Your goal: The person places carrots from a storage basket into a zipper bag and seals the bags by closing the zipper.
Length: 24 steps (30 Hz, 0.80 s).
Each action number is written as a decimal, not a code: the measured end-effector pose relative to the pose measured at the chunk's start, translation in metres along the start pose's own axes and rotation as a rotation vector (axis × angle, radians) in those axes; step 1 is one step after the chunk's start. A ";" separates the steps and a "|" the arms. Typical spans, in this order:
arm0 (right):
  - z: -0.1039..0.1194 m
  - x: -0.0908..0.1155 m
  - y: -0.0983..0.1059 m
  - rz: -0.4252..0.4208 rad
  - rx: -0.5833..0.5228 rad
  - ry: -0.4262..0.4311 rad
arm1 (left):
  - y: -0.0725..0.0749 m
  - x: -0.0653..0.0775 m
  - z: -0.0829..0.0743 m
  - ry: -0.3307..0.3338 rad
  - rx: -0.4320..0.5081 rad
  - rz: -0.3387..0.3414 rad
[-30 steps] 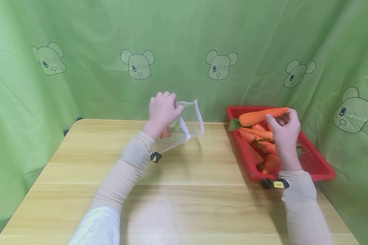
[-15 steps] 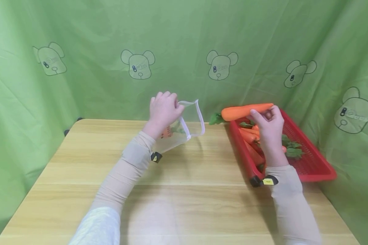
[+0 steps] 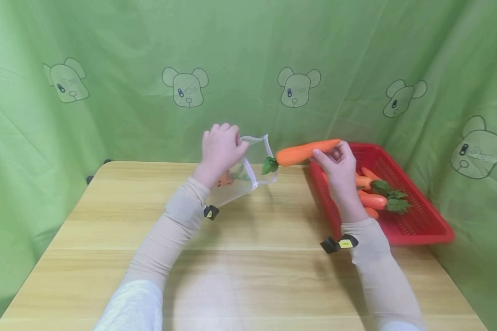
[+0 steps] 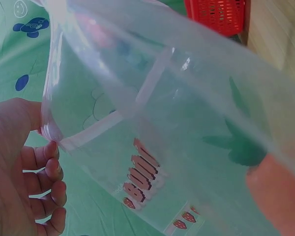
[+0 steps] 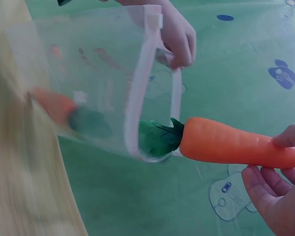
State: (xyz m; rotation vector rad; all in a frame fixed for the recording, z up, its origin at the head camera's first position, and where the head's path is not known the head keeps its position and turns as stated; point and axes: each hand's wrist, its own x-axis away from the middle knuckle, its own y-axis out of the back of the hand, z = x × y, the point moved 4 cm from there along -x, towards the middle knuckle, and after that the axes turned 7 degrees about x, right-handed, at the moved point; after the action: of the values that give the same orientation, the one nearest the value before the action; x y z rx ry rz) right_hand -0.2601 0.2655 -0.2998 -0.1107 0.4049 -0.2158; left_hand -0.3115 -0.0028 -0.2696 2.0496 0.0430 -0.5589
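My left hand (image 3: 221,149) pinches the upper rim of a clear zip bag (image 3: 232,193), whose white-edged mouth gapes toward the right. Inside the bag lies one carrot with green leaves (image 5: 54,105), seen through the plastic in both wrist views. Between thumb and fingers my right hand (image 3: 343,177) grips a second orange carrot (image 3: 300,154) near its pointed tip. That carrot is held nearly level, leafy end toward the bag, and its leaves (image 5: 160,137) are at the bag's mouth. Red lettering and strawberries (image 4: 142,169) are printed on the bag.
A red plastic basket (image 3: 430,220) stands at the right of the wooden table (image 3: 240,276), with several carrots (image 3: 372,201) in it, partly hidden by my right hand. A green curtain (image 3: 240,55) with bear prints hangs behind the table and along both sides.
My right hand has carried the carrot leftward from above the basket to the bag's mouth. The left hand and the bag have stayed in place.
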 end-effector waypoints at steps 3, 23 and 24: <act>-0.003 0.001 -0.009 0.021 -0.017 0.007 | 0.001 0.000 -0.001 -0.003 -0.005 -0.007; -0.027 0.010 -0.044 0.233 0.077 -0.029 | 0.000 0.000 -0.001 0.008 0.003 0.005; -0.028 0.010 -0.045 0.242 0.082 -0.032 | 0.000 0.000 -0.001 0.008 0.002 0.005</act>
State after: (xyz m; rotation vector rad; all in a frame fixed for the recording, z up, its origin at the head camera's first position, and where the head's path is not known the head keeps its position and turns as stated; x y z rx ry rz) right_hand -0.2706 0.2174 -0.3230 0.0160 0.3736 0.0083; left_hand -0.3109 -0.0022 -0.2691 2.0537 0.0421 -0.5475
